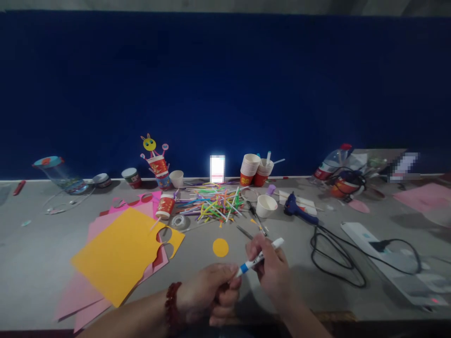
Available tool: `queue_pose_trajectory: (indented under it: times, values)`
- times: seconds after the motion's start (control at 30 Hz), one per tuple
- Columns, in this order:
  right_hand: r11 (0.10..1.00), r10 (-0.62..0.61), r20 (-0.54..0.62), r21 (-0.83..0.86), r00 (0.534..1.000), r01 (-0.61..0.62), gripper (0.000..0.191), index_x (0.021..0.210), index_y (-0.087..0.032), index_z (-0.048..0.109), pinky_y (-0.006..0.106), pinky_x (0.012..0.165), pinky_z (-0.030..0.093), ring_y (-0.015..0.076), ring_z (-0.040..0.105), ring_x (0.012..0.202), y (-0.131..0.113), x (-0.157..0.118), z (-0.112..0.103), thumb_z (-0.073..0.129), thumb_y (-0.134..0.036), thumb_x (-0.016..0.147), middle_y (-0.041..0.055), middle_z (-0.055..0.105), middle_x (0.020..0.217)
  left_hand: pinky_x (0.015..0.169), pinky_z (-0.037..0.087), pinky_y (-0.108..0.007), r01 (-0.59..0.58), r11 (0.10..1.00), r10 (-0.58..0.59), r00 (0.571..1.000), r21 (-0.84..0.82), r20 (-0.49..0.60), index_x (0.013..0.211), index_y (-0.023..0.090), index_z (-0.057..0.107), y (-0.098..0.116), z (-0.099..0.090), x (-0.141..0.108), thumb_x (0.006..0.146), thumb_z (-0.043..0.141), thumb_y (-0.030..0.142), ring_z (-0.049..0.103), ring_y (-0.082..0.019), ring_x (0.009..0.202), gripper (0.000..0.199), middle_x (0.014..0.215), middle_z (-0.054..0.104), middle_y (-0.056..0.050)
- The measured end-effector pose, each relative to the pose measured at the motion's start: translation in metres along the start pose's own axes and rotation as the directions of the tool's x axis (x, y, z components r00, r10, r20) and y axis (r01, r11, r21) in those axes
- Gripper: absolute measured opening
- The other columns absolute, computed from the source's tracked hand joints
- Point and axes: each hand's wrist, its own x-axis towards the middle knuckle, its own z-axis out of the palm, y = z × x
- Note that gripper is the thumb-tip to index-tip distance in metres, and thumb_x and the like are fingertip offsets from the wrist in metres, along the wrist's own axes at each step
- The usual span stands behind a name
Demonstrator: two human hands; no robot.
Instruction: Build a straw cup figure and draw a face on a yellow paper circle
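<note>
A white marker point(249, 264) with a blue band lies slantwise between my two hands, above the front of the table. My left hand point(220, 284), with a dark red bead bracelet at the wrist, pinches its lower left end by the blue band. Around the white barrel, nearer the upper right end, the fingers of my right hand point(271, 265) are closed. A yellow paper circle point(220, 247) lies flat just beyond the hands. Past my right hand is a thin dark pen point(244, 231).
Yellow sheet point(116, 253) with round cut-outs covers pink paper at left. Coloured sticks point(221, 204) are heaped mid-table, before stacked paper cups point(249, 169). Rightward are a blue glue gun point(299, 210), its looping cord and a power strip point(373, 253). A cup caterpillar point(157, 164) stands behind.
</note>
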Motion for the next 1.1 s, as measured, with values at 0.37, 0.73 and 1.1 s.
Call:
queue_pose_trajectory:
  times: [0.37,0.73,1.1]
  values:
    - [0.93,-0.332,-0.326,0.047,0.885,0.366,0.055,0.044,-0.025,0.049,0.035,0.045,0.02,0.0103,0.027,0.036,-0.081,0.037,-0.105,0.06,-0.059,0.087,-0.0033,0.027,0.035,0.054,0.036,-0.024,0.025,0.69,0.459,0.758,0.724,-0.464,0.072,0.022,0.045,-0.021,-0.042,-0.054,0.094,0.033,0.07,0.045,-0.013,0.054,0.054,0.061,0.047,0.003]
    - [0.99,0.104,-0.068,0.102,0.992,-0.097,0.057,0.057,-0.018,0.064,0.021,0.033,0.026,0.0081,0.034,0.03,0.003,0.029,-0.058,0.067,-0.074,0.071,-0.0044,0.043,0.033,0.096,0.045,-0.049,0.539,-0.313,0.844,0.536,0.782,-0.031,0.117,0.011,0.062,0.108,-0.148,-0.017,0.094,0.048,0.022,0.056,-0.035,0.114,0.029,0.119,0.064,-0.02]
    - [0.977,0.176,0.138,-0.148,0.975,-0.156,0.034,0.087,-0.021,0.074,0.026,0.049,0.051,0.0172,0.062,0.06,0.027,0.035,-0.052,0.082,-0.047,0.068,0.0045,0.071,0.074,0.106,0.046,-0.044,0.095,-0.469,0.497,0.85,0.878,0.174,0.129,0.017,0.056,-0.031,-0.09,-0.006,0.096,0.055,0.03,0.054,-0.028,0.122,0.036,0.136,0.058,-0.012]
